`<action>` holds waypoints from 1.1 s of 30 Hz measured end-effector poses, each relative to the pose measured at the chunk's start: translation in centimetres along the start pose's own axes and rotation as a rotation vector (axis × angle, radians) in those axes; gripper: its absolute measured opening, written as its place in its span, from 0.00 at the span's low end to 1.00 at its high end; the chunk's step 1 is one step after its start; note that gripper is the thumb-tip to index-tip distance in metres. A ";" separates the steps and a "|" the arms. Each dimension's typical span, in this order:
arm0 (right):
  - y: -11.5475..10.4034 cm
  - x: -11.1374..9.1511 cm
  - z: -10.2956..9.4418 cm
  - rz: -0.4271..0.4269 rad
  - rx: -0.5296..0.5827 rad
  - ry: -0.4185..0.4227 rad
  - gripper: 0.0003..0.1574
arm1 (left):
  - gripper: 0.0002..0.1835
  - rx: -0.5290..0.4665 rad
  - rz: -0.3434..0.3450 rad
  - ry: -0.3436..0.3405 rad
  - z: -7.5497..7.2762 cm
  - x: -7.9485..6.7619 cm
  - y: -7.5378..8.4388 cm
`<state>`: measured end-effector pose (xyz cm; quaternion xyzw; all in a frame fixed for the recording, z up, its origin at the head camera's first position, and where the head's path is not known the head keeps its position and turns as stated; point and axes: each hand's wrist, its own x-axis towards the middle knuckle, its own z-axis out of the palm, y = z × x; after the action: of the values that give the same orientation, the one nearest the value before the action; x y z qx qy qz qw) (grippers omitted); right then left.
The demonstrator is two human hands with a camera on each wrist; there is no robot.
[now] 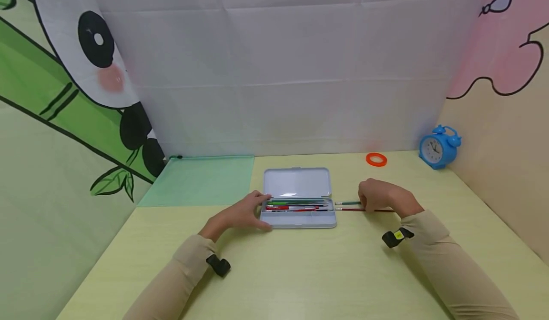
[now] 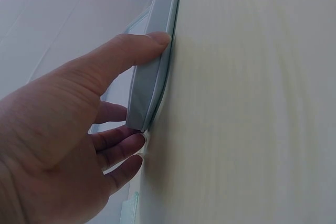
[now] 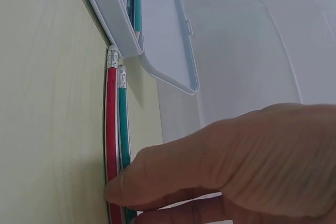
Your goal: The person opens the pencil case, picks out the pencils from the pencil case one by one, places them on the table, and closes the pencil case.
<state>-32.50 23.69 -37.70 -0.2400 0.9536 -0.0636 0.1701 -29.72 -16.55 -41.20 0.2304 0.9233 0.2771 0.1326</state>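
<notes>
A pale grey-blue pencil case [image 1: 302, 221] lies on the table with its lid [image 1: 297, 182] raised at the back. Several pens and pencils [image 1: 296, 208] in green, red and other colours lie inside it. My left hand [image 1: 242, 213] holds the case's left end, the thumb on its front side and the fingers around the far corner. Right of the case, a red pencil [image 3: 112, 119] and a green pencil [image 3: 124, 121] lie side by side, eraser ends toward the case. My right hand [image 1: 388, 197] pinches these two pencils; its other fingertips are partly hidden.
A light green mat [image 1: 201, 182] covers the table's back left. An orange ring [image 1: 369, 159] lies at the back right, near a blue alarm clock [image 1: 439, 148] by the right wall. A white cloth [image 1: 279, 72] hangs behind the table.
</notes>
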 end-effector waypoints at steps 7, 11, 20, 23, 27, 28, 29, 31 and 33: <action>0.3 0.0 0.0 -0.021 -0.027 0.053 0.09 | 0.54 0.008 0.005 -0.001 0.0 0.0 -0.2; 0.6 0.2 0.0 -0.010 -0.024 0.089 0.09 | 0.53 0.027 0.024 0.001 0.1 0.1 -0.5; 1.2 0.6 0.1 -0.053 -0.001 0.093 0.08 | 0.54 0.024 0.023 -0.001 0.0 0.2 -0.5; 1.4 0.6 0.2 -0.078 0.017 0.094 0.07 | 0.54 0.024 0.022 -0.004 0.0 0.2 -0.5; 1.6 0.7 0.2 -0.098 0.036 0.096 0.05 | 0.53 0.029 0.023 -0.006 0.0 0.2 -0.4; 1.7 0.7 0.2 -0.102 0.039 0.096 0.05 | 0.53 0.030 0.024 -0.006 0.0 0.2 -0.4; 1.7 0.7 0.2 -0.105 0.044 0.096 0.04 | 0.53 0.029 0.023 -0.006 0.0 0.2 -0.4; 1.7 0.7 0.3 -0.108 0.055 0.093 0.02 | 0.53 0.028 0.019 -0.004 0.0 0.1 -0.4; 1.7 0.8 0.3 -0.111 0.062 0.091 0.01 | 0.53 0.026 0.019 -0.004 -0.1 0.1 -0.3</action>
<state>-33.78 24.82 -38.58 -0.2838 0.9432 -0.1135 0.1301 -29.95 -16.73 -41.33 0.2415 0.9244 0.2658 0.1288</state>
